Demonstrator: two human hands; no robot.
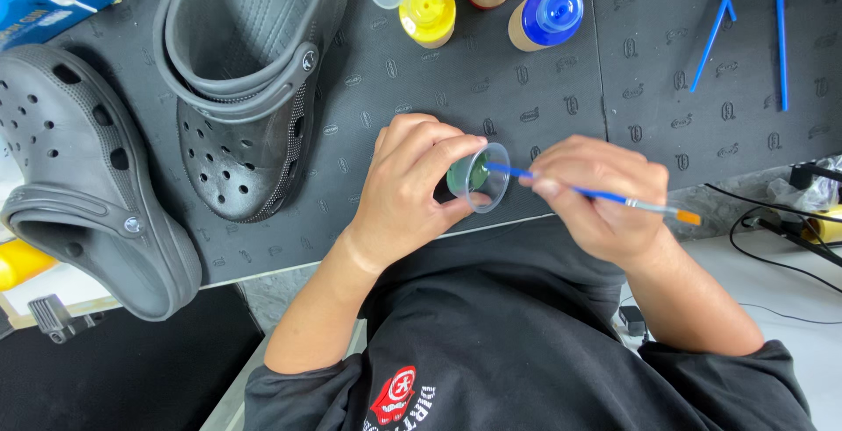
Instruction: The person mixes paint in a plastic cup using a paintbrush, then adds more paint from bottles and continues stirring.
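Over the dark foam surface [544, 89], the left hand [408, 181] gripped a small clear plastic cup [478, 177] of green paint while the right hand [596, 194] pinched a thin blue paintbrush [605, 194] dipped inside, both grey perforated clogs [246, 89] apparently unpainted yet.

Green paint in clear cup [478, 177], blue brush handle [596, 192], 2 grey clogs [246, 71]

One head-worn camera looks steeply down (close range) onto the mat [526, 89].
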